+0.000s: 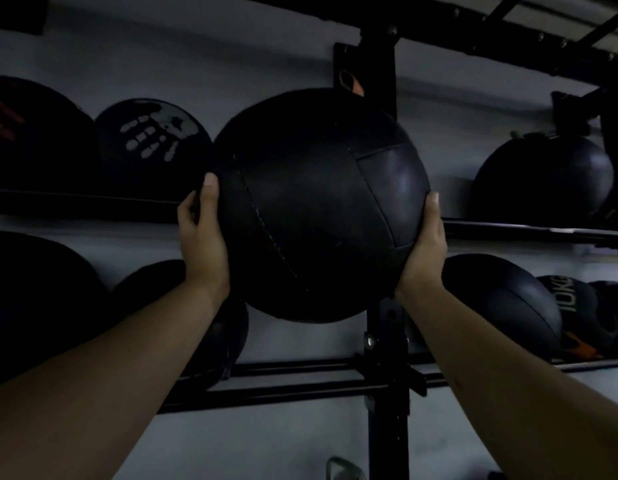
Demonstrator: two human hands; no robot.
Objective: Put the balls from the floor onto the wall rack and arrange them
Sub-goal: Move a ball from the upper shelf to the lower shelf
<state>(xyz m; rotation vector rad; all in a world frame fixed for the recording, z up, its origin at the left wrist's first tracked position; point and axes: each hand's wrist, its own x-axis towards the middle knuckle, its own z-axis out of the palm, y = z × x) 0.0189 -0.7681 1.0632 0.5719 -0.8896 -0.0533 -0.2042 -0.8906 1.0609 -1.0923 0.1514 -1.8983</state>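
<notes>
Both hands grasp a black ball [321, 206] at frame centre, left hand [202, 237] on its left side, right hand [423, 247] on its right. The ball is raised before the rack's [508, 232] upper rail and post. A handprint ball [151, 143] sits upper left; a 10kg ball [574, 306] lower right.

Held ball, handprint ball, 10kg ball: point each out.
held ball [318, 209], head view, centre of its front panel.
handprint ball [151, 140], head view, on the pale handprint.
10kg ball [574, 306], head view, by its printed weight marking.
</notes>
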